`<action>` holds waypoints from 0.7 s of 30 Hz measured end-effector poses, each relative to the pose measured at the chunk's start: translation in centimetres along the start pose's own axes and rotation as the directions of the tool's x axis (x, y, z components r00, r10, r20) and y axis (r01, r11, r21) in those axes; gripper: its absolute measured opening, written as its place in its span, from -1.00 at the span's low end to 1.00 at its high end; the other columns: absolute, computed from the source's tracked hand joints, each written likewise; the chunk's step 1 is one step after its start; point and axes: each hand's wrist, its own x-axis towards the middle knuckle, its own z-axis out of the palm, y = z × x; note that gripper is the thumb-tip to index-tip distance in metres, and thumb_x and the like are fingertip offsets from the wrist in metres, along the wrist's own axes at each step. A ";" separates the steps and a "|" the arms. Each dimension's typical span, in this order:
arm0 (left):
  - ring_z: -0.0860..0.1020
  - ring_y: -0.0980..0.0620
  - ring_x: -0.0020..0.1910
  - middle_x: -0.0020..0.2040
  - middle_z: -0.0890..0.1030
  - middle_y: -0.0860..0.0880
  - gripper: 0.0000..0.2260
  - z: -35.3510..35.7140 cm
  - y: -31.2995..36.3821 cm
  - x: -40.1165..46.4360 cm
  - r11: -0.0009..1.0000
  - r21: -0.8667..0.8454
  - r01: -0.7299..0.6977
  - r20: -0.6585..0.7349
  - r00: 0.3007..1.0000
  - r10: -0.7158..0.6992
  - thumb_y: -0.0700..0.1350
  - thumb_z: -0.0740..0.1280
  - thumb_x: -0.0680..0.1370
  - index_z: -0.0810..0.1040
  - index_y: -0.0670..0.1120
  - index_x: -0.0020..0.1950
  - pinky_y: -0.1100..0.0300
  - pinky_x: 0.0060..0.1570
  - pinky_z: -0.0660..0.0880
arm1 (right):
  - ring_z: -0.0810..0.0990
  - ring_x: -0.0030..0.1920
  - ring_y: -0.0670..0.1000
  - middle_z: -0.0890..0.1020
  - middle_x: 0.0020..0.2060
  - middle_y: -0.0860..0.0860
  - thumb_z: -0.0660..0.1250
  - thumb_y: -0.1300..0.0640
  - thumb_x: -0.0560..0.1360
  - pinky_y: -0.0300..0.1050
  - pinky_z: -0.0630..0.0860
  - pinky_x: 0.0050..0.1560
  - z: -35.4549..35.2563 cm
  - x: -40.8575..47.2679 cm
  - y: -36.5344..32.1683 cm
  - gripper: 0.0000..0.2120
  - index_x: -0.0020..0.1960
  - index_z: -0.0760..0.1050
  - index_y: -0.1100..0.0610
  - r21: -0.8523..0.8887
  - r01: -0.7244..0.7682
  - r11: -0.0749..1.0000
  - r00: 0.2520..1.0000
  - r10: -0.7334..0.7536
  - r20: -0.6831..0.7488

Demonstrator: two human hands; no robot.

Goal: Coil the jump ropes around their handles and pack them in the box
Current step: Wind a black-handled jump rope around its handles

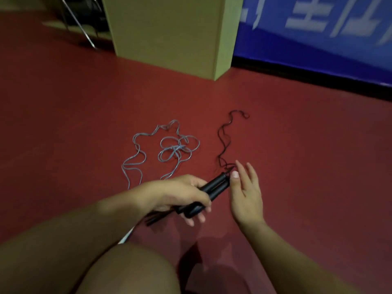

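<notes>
My left hand (180, 194) grips the two black handles (216, 187) of a jump rope, held together and pointing up and to the right. The thin black rope (224, 141) runs from the handle tips away across the red floor in a wavy line. My right hand (246, 192) is beside the handle tips with straight fingers, its thumb near the rope's start. A light blue rope (169, 149) lies loose and tangled on the floor to the left of the black one; its handles are not visible.
A tall cardboard box (169, 32) stands upright on the red floor (297, 145) at the back. A blue banner (318, 35) runs along the right rear wall. Metal chair legs (80, 28) show at the back left. My knee (131, 272) fills the lower foreground.
</notes>
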 end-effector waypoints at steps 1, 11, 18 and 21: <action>0.66 -0.06 -0.28 -0.15 0.64 -0.11 -0.88 -0.3 1.6 -1.0 1.000 0.018 -0.010 0.029 1.000 0.010 -0.29 0.29 0.54 0.51 -0.09 -0.02 0.12 -0.40 0.62 | 0.14 0.51 -0.07 0.12 0.54 -0.15 0.03 -0.15 0.63 -0.09 0.12 0.44 -1.5 0.4 -1.0 -0.57 0.49 0.23 -0.20 -0.003 0.047 0.999 0.999 -0.047 -0.019; 0.63 -0.02 -0.26 -0.05 0.67 -0.11 -0.79 3.3 11.4 -6.4 0.981 -0.011 -0.196 0.070 0.978 0.196 -0.29 0.29 0.58 0.52 -0.14 0.20 0.21 -0.41 0.53 | 0.43 -0.48 -0.02 0.43 -0.51 0.00 0.23 -0.22 0.54 0.09 0.49 -0.36 -15.1 1.6 -9.0 -0.47 -0.29 0.52 0.24 0.019 0.063 0.998 0.968 -0.065 0.241; 0.65 -0.21 -0.11 0.01 0.64 -0.22 -0.72 1.7 11.3 -9.0 0.839 -0.433 -0.330 -0.117 0.943 0.311 -0.27 0.29 0.46 0.56 -0.15 0.16 0.19 -0.35 0.53 | 0.31 -0.53 0.01 0.37 -0.51 0.03 0.30 -0.06 0.57 0.00 0.42 -0.31 -15.8 1.2 -12.3 -0.65 -0.17 0.53 0.23 0.306 -0.162 0.938 0.956 0.073 0.283; 0.66 -0.24 -0.10 0.02 0.64 -0.27 -0.70 0.9 11.1 -8.5 0.704 -0.587 -0.400 -0.250 0.917 0.312 -0.20 0.33 0.40 0.56 -0.19 0.13 0.15 -0.30 0.58 | 0.37 -0.50 -0.02 0.44 -0.44 0.04 0.26 -0.03 0.60 -0.03 0.46 -0.28 -15.3 1.2 -12.5 -0.69 -0.12 0.53 0.21 0.386 -0.244 0.890 0.953 0.148 0.263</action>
